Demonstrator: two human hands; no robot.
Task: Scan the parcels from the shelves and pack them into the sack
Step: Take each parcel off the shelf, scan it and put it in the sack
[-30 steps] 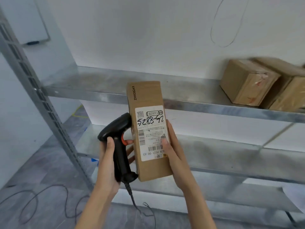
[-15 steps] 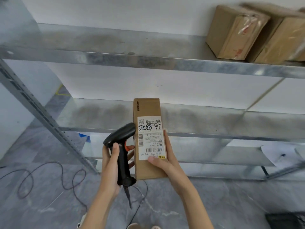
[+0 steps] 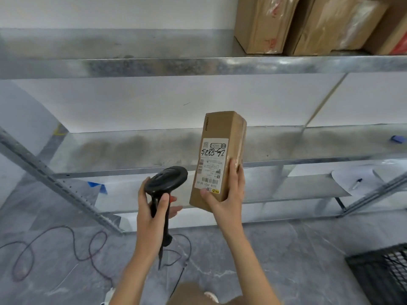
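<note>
We're gripping the scanner (image 3: 164, 190) left-handed (image 3: 152, 214), right hand (image 3: 226, 194) clamping the parcel (image 3: 218, 157); more parcels (image 3: 308, 25) are waiting at the top shelf's (image 3: 154, 64) right end, no sack showing.

We are reaching both forearms up and forward. Our left hand (image 3: 152, 213) is curling its fingers round a barcode scanner (image 3: 164, 190), thumb up along the handle. Our right hand (image 3: 226, 194) is gripping a cardboard parcel (image 3: 218, 159) near its lower end, thumb across its labelled face.
</note>
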